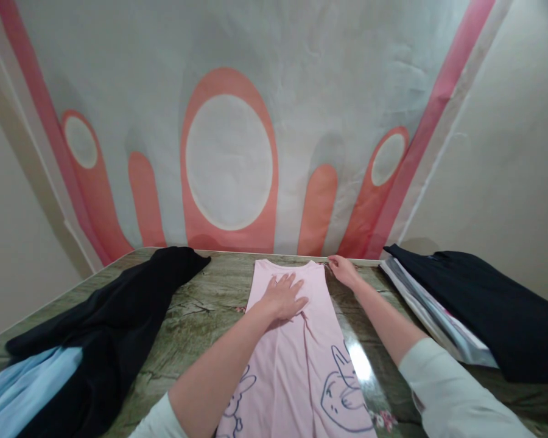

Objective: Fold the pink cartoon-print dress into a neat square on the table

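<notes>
A pale pink top [290, 359] lies lengthwise on the table, neckline toward the wall and dark line drawings of rabbits on its lower part. My left hand [284, 298] rests flat on its upper chest, fingers spread, with creases running down from under the palm. Just beyond the top's right shoulder, close to the table's far edge, is my right hand [343, 271]. Its fingers are pinched together, and whatever is between them is too small to make out. No sleeves show on the top.
The wood-patterned table [201, 322] meets a wall with a pink and grey printed covering [301, 79]. At the left lies a rumpled black garment [119, 322] with a light blue cloth [31, 383]. A stack of folded clothes [442, 316] under a black garment [493, 304] stands at the right.
</notes>
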### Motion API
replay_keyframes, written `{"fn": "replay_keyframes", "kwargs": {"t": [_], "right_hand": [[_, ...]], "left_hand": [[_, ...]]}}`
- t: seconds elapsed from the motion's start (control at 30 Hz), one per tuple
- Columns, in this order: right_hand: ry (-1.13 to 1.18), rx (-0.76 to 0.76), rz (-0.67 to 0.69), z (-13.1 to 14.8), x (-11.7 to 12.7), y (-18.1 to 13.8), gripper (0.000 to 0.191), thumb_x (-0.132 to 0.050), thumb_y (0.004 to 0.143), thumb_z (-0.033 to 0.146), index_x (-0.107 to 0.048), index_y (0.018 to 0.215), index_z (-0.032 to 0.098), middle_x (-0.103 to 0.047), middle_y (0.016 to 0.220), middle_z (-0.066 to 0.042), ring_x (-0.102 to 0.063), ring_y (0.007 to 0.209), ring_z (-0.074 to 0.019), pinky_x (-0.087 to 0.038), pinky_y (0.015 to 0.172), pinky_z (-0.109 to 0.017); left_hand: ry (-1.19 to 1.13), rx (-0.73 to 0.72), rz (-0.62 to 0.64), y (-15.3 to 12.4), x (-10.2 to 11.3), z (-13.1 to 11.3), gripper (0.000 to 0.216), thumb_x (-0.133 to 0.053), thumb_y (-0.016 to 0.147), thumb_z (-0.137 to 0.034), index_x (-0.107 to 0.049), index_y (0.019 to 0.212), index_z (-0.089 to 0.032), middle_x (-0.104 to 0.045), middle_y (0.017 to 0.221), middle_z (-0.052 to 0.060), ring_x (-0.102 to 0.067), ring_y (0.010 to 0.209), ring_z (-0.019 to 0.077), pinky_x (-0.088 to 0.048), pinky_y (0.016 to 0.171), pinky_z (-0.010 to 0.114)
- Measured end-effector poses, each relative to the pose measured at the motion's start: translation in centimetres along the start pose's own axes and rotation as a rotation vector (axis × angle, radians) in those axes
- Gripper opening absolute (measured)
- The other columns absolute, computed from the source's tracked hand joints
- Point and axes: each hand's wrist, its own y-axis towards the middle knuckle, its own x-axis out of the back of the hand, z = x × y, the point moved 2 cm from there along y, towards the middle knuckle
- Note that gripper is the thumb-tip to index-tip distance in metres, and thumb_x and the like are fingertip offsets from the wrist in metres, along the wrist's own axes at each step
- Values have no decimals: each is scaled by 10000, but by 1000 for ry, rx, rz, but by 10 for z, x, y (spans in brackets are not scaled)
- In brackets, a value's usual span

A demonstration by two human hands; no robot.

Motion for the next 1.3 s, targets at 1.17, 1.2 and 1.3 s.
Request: {"fn": "replay_keyframes", "kwargs": {"t": [1.17,1.2,1.3], "right_hand": [[105,-474,322,18,-6,60,184,-636,710,200,-576,554,121,-521,445,-2,-465,405,-89,-349,396,-197],[84,-460,312,18,-6,60,191,-642,687,188,-566,524,125,-500,415,5,-459,392,-91,-340,391,-197],[17,-406,282,19,-3,58,185,-639,652,156,-562,486,127,-501,400,-2,-506,412,-121,-363,412,-210]], "left_hand": [[-41,19,-21,-6,1,-2,636,-163,867,-614,-247,1393,-267,-149,1485,71,-134,1348,293,-61,1056,528],[-42,19,-23,-6,1,-2,640,-162,866,-617,-247,1394,-265,-151,1485,70,-132,1348,293,-61,1056,526],[-45,19,-39,-5,-2,-1,651,-157,862,-623,-246,1394,-259,-162,1482,71,-133,1347,293,-65,1058,519]]}}
